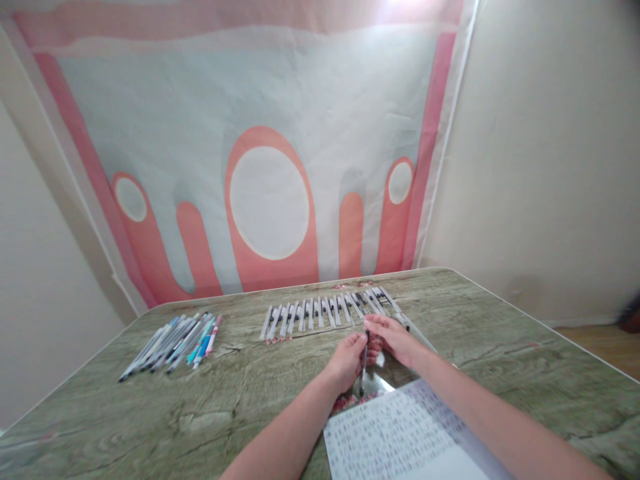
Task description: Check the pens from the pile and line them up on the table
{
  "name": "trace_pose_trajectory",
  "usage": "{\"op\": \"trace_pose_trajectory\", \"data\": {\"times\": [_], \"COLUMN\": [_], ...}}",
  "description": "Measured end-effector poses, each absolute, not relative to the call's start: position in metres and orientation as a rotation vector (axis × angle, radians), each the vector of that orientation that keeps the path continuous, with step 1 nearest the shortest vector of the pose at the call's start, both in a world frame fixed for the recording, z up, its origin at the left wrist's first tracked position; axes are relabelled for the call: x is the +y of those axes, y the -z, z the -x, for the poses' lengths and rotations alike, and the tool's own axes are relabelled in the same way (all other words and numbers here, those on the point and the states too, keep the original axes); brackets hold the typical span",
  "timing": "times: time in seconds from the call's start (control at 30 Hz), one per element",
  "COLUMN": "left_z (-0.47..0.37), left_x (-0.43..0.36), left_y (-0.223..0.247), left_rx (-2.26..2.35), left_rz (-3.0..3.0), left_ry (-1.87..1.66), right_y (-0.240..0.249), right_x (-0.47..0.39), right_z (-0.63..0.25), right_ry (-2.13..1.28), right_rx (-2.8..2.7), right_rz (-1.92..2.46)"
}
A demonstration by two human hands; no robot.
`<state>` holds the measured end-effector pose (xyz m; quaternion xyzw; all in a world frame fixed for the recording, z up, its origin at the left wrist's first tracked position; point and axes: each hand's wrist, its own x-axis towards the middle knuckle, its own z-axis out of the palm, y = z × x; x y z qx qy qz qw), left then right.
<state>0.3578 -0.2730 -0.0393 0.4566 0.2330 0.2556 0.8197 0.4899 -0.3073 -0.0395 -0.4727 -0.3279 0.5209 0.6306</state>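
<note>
My left hand [349, 363] is closed around a slim pen [364, 373] with a dark top, held nearly upright over the table. My right hand [393, 337] meets it at the upper end, thumb and fingertips pinched together there. Just beyond my hands a row of clear-barrelled pens [313, 315] with dark parts lies side by side. A few more pens at the row's right end are partly hidden by my right hand. Below my hands, a shiny clear plastic piece [381, 384] with a reddish flowered edge shows beside a sheet of handwritten paper [395, 433].
Off to the left, a loose pile of pens [170, 341] includes several grey ones plus blue and pink ones. The wood-patterned table [240, 413] reaches to a wall hung with a pink and grey patterned cloth [325, 87]. Both forearms cross the front, the right one over the paper.
</note>
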Motion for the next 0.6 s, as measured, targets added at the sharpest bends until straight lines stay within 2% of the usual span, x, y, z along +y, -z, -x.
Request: {"op": "trace_pose_trajectory", "data": {"times": [0.4, 0.6], "left_z": [-0.3573, -0.3567], "left_x": [-0.2726, -0.2734], "left_y": [0.0390, 0.0391], "left_rx": [0.489, 0.523], "left_rz": [-0.998, -0.996], "left_ry": [-0.529, -0.513], "right_y": [0.0380, 0.0324], "right_x": [-0.3074, -0.3064], "right_z": [-0.4928, -0.4982], "right_ry": [-1.249, -1.116], "right_rx": [-0.709, -0.736], "right_rz": [1.028, 1.103]}}
